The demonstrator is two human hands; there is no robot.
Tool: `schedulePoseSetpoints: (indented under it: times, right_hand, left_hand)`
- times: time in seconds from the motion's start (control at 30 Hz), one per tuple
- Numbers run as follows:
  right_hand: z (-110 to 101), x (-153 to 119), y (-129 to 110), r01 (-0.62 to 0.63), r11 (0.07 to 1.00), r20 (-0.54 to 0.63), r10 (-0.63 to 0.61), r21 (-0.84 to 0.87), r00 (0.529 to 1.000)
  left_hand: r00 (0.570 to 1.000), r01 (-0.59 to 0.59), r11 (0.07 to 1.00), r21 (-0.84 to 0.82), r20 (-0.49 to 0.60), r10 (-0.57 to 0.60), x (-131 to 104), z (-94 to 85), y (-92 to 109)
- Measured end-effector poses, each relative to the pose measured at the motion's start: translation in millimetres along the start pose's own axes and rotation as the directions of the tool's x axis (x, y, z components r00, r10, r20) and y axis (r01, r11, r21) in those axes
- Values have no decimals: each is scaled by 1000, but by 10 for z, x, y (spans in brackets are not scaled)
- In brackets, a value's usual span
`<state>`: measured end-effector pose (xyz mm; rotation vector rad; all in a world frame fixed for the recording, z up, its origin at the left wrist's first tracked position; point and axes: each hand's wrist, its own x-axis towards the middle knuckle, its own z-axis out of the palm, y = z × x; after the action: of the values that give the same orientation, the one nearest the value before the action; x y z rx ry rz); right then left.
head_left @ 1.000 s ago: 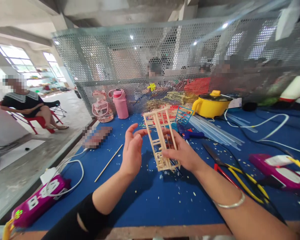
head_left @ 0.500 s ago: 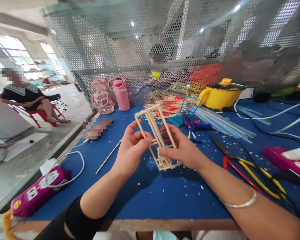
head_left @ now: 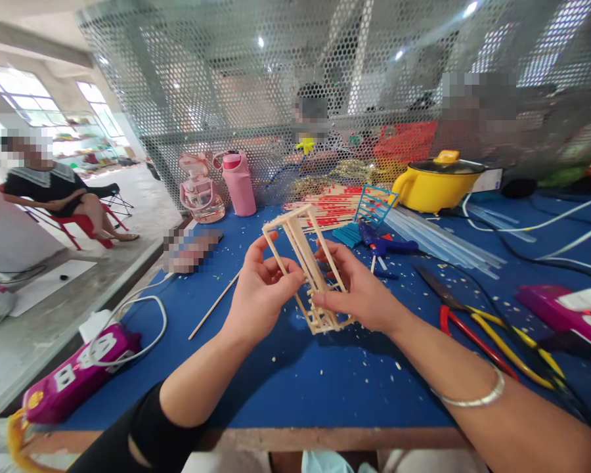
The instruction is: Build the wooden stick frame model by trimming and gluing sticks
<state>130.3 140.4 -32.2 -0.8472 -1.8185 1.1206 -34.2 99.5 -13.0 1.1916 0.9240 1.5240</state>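
A small frame of pale wooden sticks [head_left: 309, 263] is held tilted above the blue table, its crowded lower end toward me. My left hand [head_left: 263, 289] grips its left side, thumb and fingers closed around a stick. On the right side, my right hand [head_left: 357, 286] is closed on the same frame, with the thumb across its lower part. My fingers hide some of the joints. A loose wooden stick [head_left: 214, 305] lies on the table left of my left hand.
Behind the frame are a blue glue gun [head_left: 384, 244], printed sticks [head_left: 332, 205], clear glue sticks [head_left: 438, 240] and a yellow pot [head_left: 438, 187]. Pliers [head_left: 448, 309] lie right; a power strip [head_left: 81, 374] and phone [head_left: 194, 251] left. A person [head_left: 54, 187] sits far left.
The wooden frame has shifted very slightly left in the view. Both hands keep their hold on it.
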Motion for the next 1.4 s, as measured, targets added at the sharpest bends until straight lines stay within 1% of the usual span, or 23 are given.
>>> schedulePoseSetpoints:
  times: [0.07,0.23,0.4,0.57,0.7,0.8,0.87,1.0,1.07,1.17,1.23,1.3,1.33,1.4]
  right_hand:
    - [7,0,2,-1,1000,-2,1,2,1000]
    - [14,12,-9,-7,1000,-24,7,22,1000]
    - [13,12,2,-9,999,-34,10,31,999]
    - [26,-3,19,-11,999,-36,12,39,999]
    - [35,8,-4,-23,998,-42,25,53,999]
    - [36,15,-34,-70,991,-36,75,112,997]
    - [37,15,-50,-98,983,-45,106,152,993]
    - [45,7,-67,-108,956,-30,120,272,992]
    - [53,3,-64,-110,928,-18,125,357,992]
    - [69,-2,-42,-118,900,-50,152,419,987]
    - [82,-7,-21,-111,907,-66,151,405,986]
    - [95,-14,-7,-62,936,-92,100,345,991]
    - [101,-19,-6,-21,956,-116,57,293,992]
    - [112,-32,-21,72,989,-161,-50,129,986]
  left_hand:
    - [1000,2,1000,-17,-1,-2,2,-8,-12]
    - [1000,-14,993,-121,-11,13,-4,-61,-62]
    - [1000,-21,996,-83,2,21,-26,-39,-77]
    - [999,-24,998,-51,-26,23,-29,4,-68]
    - [999,-26,996,-79,-34,24,-18,-17,-76]
    - [998,-51,991,-127,-54,45,-20,-41,-83]
    - [998,-51,991,-122,-42,46,-29,-44,-86]
    - [1000,-15,995,-94,-20,14,-50,-8,-91]
    - [1000,5,996,-90,-31,-8,-55,17,-94]
    - [997,29,998,-56,-70,-33,-59,44,-103]
    - [993,16,1000,-26,-120,-19,-67,56,-109]
    - [985,-16,1000,9,-173,17,-83,66,-118]
    - [981,-28,999,31,-190,34,-92,71,-125]
    - [977,-37,996,81,-205,53,-111,79,-147]
